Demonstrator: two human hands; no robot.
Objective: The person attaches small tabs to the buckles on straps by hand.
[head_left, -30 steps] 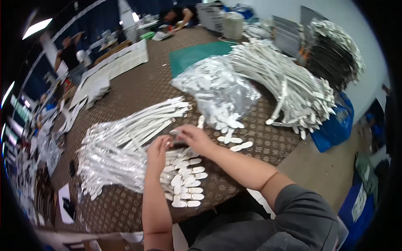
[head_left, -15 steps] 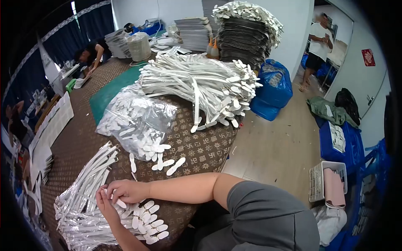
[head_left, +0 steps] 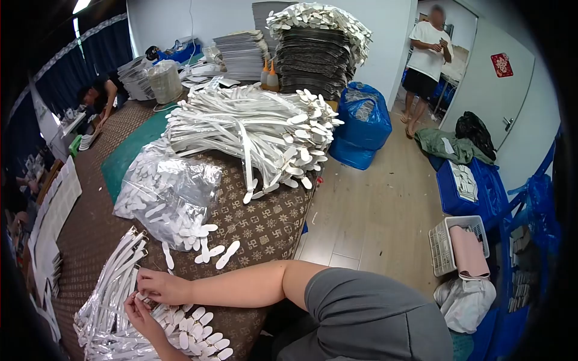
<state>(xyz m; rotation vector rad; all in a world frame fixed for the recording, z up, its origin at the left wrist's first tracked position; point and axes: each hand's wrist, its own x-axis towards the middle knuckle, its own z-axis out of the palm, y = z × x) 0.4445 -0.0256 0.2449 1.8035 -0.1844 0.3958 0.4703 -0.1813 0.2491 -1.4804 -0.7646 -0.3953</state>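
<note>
My right hand [head_left: 164,286] is bent over the near pile of white strips [head_left: 114,301], its fingers pinched on a small white piece [head_left: 141,296]. Just below it, my left hand [head_left: 142,314] has its fingertips closed on the same piece, partly hidden by the fingers. White oval tabs [head_left: 205,331] fan out at the pile's near right end. Beyond my hands sits a clear plastic bag [head_left: 168,192] of white tabs, with a few loose tabs [head_left: 227,255] beside it.
A large heap of white strips [head_left: 241,129] lies on the patterned table [head_left: 265,222]. Behind are a tall dark stack [head_left: 313,63] and a blue bag [head_left: 361,126]. One person [head_left: 428,54] stands by the doorway; another [head_left: 105,96] bends at the far left.
The view has shifted right, so the surroundings appear further left. My hands remain close together at the near pile, with the small white piece now less visible between the fingers.
</note>
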